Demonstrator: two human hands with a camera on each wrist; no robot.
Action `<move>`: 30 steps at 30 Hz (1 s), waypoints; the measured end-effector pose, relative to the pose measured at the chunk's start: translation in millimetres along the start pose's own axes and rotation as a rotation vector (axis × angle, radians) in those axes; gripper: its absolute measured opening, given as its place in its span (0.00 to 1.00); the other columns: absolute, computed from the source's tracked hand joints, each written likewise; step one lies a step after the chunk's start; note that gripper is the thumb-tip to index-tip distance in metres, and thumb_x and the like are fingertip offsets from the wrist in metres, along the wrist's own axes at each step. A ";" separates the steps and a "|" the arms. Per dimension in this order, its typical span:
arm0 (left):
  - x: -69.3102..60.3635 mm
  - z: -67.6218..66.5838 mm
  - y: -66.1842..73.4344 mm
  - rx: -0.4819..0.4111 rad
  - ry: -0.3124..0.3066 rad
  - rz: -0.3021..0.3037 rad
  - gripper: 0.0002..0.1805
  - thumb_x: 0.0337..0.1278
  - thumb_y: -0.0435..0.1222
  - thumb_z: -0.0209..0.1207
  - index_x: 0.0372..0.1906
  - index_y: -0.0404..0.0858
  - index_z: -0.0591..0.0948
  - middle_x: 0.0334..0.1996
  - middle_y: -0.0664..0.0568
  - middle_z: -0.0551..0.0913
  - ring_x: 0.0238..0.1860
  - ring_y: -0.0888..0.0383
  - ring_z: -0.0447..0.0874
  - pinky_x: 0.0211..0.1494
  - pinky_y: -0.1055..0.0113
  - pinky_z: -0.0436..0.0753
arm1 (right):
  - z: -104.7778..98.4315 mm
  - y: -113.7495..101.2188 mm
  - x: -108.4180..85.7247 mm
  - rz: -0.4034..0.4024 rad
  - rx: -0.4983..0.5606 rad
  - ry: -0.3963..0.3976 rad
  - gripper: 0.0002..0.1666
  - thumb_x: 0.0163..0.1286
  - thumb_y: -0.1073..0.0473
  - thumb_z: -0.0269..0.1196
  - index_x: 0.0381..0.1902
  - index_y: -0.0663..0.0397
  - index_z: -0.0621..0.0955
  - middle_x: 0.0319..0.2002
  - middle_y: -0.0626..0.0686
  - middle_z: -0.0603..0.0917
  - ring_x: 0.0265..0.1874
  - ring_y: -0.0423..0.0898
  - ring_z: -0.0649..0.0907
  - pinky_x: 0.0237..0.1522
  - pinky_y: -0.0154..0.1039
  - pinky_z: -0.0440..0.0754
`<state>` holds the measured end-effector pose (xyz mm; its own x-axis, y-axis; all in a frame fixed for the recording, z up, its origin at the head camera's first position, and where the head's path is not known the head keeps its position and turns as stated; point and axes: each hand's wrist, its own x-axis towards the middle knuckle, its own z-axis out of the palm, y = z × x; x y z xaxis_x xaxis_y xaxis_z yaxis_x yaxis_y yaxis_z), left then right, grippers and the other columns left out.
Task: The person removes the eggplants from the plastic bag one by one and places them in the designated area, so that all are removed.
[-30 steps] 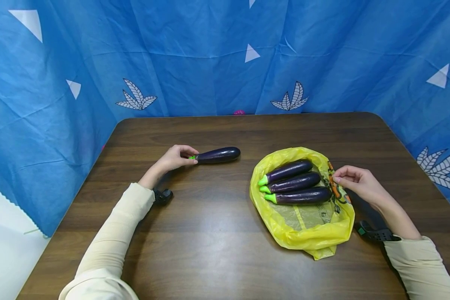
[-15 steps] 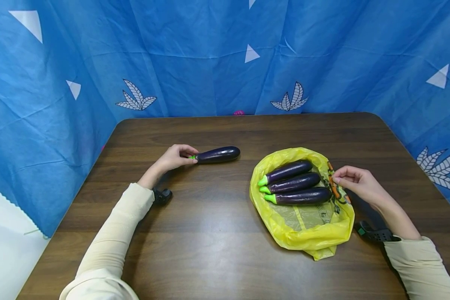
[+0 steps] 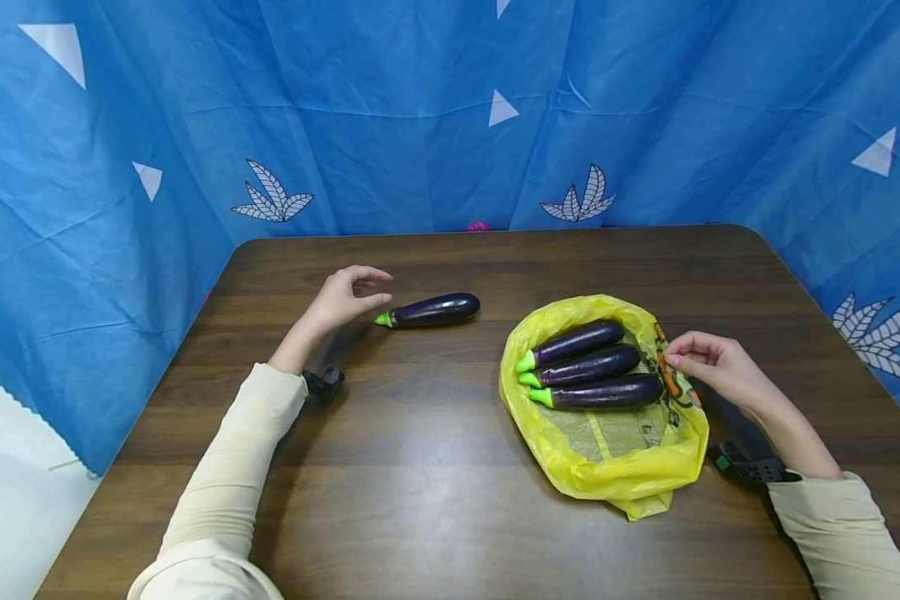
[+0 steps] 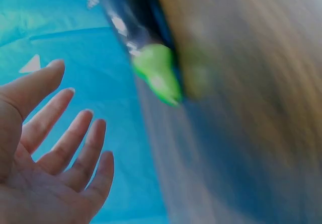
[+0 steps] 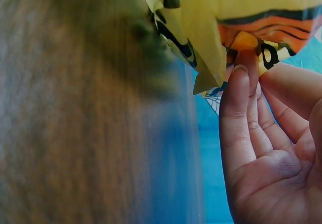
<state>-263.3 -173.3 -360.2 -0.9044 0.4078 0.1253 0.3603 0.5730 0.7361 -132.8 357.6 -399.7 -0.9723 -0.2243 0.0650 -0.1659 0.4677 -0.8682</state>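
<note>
A dark purple eggplant (image 3: 437,309) with a green stem lies on the table, left of the bag. My left hand (image 3: 339,300) hovers just behind its stem end, apart from it. In the left wrist view the fingers are spread, and the green stem (image 4: 157,70) shows beyond them. A yellow plastic bag (image 3: 607,479), its rim rolled wide, holds three more eggplants (image 3: 588,365) side by side, stems to the left. At the bag's right edge, my right hand (image 3: 731,377) pinches the printed rim (image 5: 269,25) between thumb and fingers.
All of this is on a brown wood-grain table (image 3: 435,467) with rounded far corners. A blue patterned curtain (image 3: 420,117) hangs behind it and along both sides. Each wrist wears a black strap (image 3: 753,467).
My left hand has let go of the lone eggplant's stem and moved back and up to the left. That eggplant stays in place. The right hand and the bag have not moved.
</note>
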 end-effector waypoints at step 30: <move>-4.5 115.7 121.4 -0.106 -0.260 0.380 0.14 0.60 0.34 0.60 0.49 0.34 0.80 0.46 0.46 0.81 0.46 0.55 0.77 0.50 0.59 0.76 | 0.6 -1.1 -0.1 0.003 0.008 0.005 0.08 0.68 0.67 0.58 0.41 0.70 0.77 0.34 0.50 0.83 0.31 0.40 0.81 0.35 0.27 0.77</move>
<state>-189.1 -23.4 -348.4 -0.6210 0.7468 0.2381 0.6171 0.2785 0.7359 -132.4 356.6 -399.0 -0.9736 -0.2187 0.0649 -0.1617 0.4611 -0.8725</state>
